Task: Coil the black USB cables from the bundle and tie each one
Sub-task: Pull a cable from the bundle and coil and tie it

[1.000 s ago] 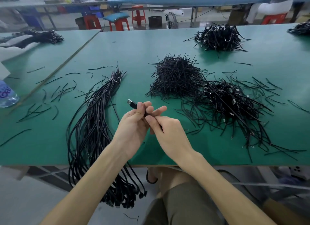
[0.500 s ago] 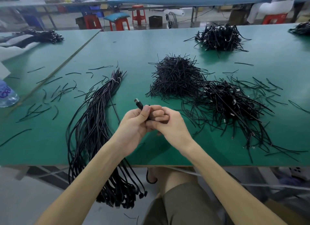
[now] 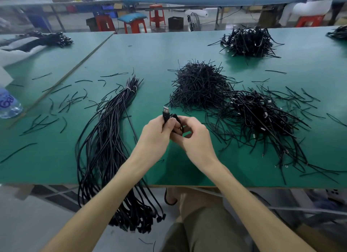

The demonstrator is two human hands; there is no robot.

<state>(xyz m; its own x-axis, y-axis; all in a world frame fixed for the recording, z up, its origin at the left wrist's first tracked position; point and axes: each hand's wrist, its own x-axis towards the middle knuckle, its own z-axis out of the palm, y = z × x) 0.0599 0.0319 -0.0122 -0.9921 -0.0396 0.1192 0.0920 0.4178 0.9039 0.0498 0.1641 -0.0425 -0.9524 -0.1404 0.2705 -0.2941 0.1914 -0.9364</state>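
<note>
Both hands, left hand and right hand, pinch one coiled USB cable; plug upward.

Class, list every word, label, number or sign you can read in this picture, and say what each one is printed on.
Water bottle: blue label letters, cut off at the frame edge and blurred, so not readable.
USB cable: no marking readable on its plug.
Nothing else shows legible text.

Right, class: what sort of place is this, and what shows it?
Likely a factory workshop: a long green workbench, a bundle of black USB cables, a heap of ties, red stools behind.
</note>
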